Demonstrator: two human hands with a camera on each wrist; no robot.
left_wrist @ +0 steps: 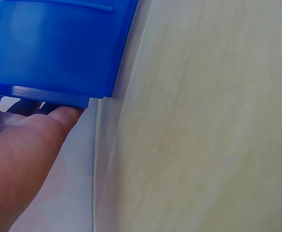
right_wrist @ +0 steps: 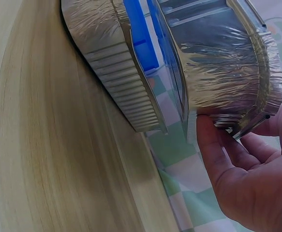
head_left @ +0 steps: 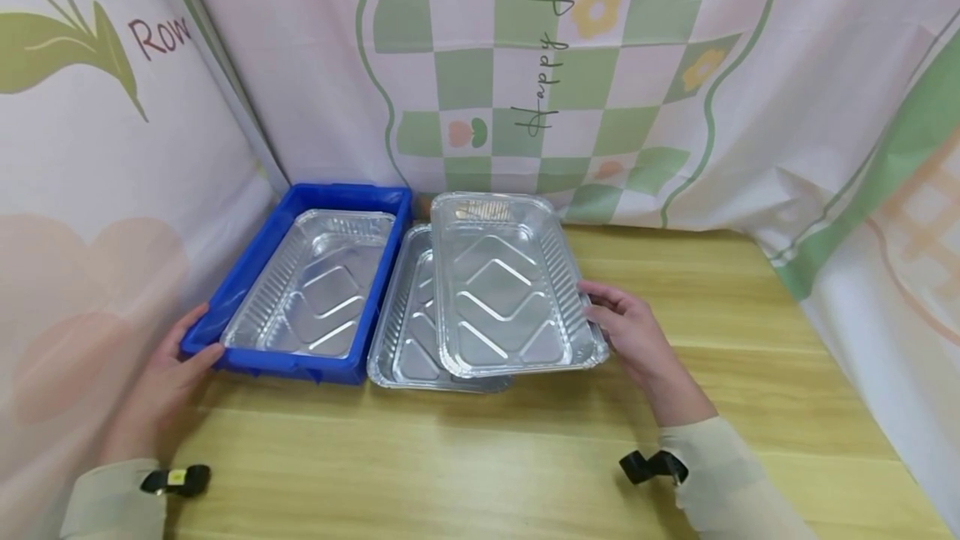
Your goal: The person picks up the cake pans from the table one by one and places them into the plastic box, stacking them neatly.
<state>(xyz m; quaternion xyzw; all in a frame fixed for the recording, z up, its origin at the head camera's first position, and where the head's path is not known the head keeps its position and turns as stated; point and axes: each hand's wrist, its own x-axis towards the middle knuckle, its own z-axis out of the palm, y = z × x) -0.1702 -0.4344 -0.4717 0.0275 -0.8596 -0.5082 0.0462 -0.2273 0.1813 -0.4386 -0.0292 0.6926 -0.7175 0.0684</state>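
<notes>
My left hand (head_left: 168,382) grips the near left corner of a blue plastic bin (head_left: 300,362); in the left wrist view its fingers (left_wrist: 66,116) reach beneath the bin's edge. Inside that bin lies a shiny rectangular foil pan (head_left: 330,290). With my right hand (head_left: 633,327) I hold a second foil pan (head_left: 495,298) by its right rim, raised and slightly tilted. It overlaps a third foil pan (head_left: 405,340), which sits on the table against the bin's right side and is partly hidden. The right wrist view shows a gap between the held pan (right_wrist: 223,72) and the lower pan (right_wrist: 116,72).
The wooden table (head_left: 465,457) extends in front of the pans and to the right. Behind it hangs a checkered, flower-printed cloth (head_left: 525,65), close to the far ends of the pans. Another printed cloth (head_left: 90,190) borders the bin on the left.
</notes>
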